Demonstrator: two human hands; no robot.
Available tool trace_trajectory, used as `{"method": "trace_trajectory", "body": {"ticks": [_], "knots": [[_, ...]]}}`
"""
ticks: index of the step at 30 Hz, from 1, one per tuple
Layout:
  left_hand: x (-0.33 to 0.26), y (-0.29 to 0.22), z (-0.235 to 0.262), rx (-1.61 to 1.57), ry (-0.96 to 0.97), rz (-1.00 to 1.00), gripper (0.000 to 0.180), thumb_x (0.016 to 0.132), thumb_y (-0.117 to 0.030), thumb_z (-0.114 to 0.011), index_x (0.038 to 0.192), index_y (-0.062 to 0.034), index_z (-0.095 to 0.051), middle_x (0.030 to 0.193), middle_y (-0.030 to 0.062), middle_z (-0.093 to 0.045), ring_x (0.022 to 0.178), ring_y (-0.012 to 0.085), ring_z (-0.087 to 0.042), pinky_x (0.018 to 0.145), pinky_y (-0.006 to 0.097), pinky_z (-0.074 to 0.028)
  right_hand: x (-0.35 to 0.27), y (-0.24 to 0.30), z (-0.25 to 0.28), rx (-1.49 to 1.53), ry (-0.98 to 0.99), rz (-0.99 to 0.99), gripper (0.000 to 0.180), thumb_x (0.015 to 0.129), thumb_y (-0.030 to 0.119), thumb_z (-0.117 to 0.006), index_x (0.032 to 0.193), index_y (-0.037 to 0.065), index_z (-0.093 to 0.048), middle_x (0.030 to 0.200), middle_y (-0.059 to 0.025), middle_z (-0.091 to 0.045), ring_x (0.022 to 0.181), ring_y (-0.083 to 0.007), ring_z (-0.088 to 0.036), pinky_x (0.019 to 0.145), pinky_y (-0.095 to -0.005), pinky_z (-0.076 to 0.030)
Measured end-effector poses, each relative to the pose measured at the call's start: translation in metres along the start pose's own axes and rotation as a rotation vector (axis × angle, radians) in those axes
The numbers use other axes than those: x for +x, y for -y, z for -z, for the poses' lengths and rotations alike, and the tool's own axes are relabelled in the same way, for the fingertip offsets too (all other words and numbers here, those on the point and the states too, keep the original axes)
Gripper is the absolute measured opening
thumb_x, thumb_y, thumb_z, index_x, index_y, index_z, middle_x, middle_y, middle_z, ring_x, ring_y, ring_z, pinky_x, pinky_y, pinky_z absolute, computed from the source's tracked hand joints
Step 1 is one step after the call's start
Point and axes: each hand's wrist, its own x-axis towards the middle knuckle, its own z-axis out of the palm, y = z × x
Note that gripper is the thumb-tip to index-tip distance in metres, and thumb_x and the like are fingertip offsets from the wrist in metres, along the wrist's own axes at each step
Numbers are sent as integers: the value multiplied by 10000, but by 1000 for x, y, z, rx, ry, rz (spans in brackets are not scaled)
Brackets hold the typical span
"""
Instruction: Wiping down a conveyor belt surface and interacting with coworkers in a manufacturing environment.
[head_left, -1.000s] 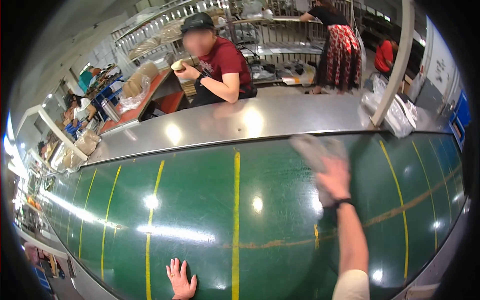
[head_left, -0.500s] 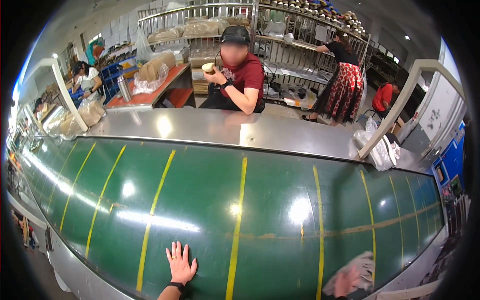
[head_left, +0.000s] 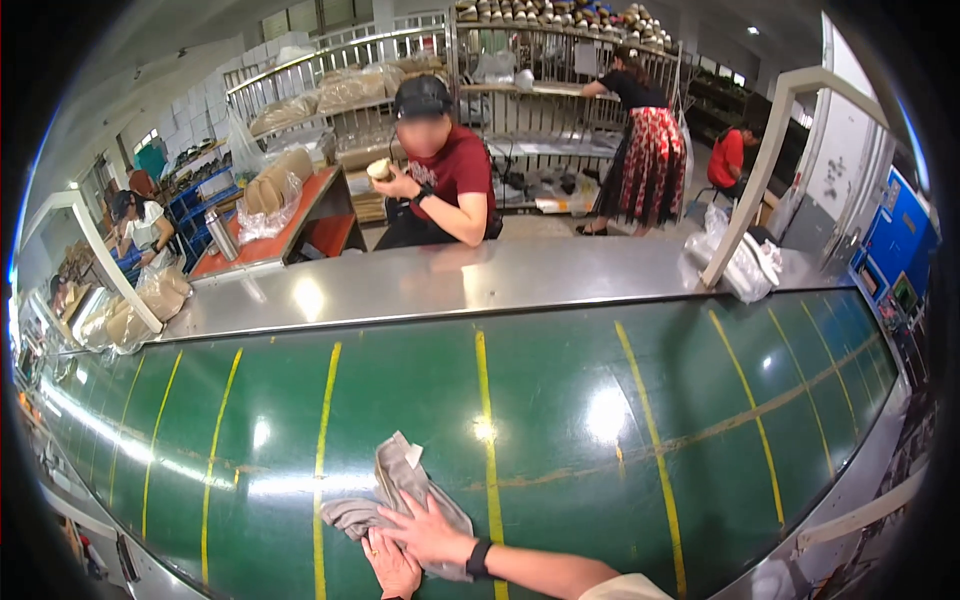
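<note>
**2 hands on a grey cloth**

We see our right hand [head_left: 432, 532] spread flat, fingers open, pressing a crumpled grey cloth [head_left: 400, 488] onto the green conveyor belt [head_left: 600, 400], between 2 yellow lines near the lower edge. Our left hand [head_left: 392, 565] lies flat and open just beneath, touching the cloth's edge, gripping nothing.

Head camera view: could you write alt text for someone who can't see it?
Both of a person's hands, left hand and right hand, press a crumpled grey cloth flat on a green conveyor belt with yellow lines. Across the belt, another person sits holding a small round object.
</note>
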Motion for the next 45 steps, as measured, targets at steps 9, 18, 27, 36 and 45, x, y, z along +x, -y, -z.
{"method": "trace_trajectory", "body": {"ticks": [9,18,27,36,45], "knots": [[5,2,22,21,-81,-74,622,786,-100,-466,1350,98,-298,1428,262,-291,1364,401,-232,1122,551,-126,-35,-267,161,-383,-422,-610,394,733,267,-612,1124,306,-594,1293,-54,-477,1203,-351,-412,926,-648,-348],[3,7,29,26,-61,-88,606,803,-79,-426,1368,82,-276,1431,250,-284,1361,409,-229,1124,535,-127,-529,-407,230,-580,-439,-1751,508,908,245,-455,1408,225,-366,1445,-114,-365,1362,-302,-271,1115,-470,-178],[9,10,28,30,-65,-88,615,801,-85,-430,1374,69,-270,1441,238,-276,1371,388,-219,1127,532,-121,-742,-232,155,-719,-161,-2255,561,909,357,-457,1432,211,-317,1523,-70,-216,1367,-371,-224,1014,-589,-285],[8,21,23,23,-112,-99,609,785,-121,-463,1331,106,-316,1418,245,-302,1364,389,-234,1122,548,-128,-618,-158,97,-793,-224,-1778,496,924,374,-422,1373,164,-435,1461,-190,-315,1330,-473,-235,1049,-625,-195],[12,30,29,11,-151,-101,604,786,-137,-471,1317,118,-337,1414,245,-310,1367,385,-229,1124,556,-123,-333,6,63,-394,-284,-1016,402,859,266,-557,1232,118,-556,1369,-202,-407,1276,-463,-302,1045,-570,-238]]}}
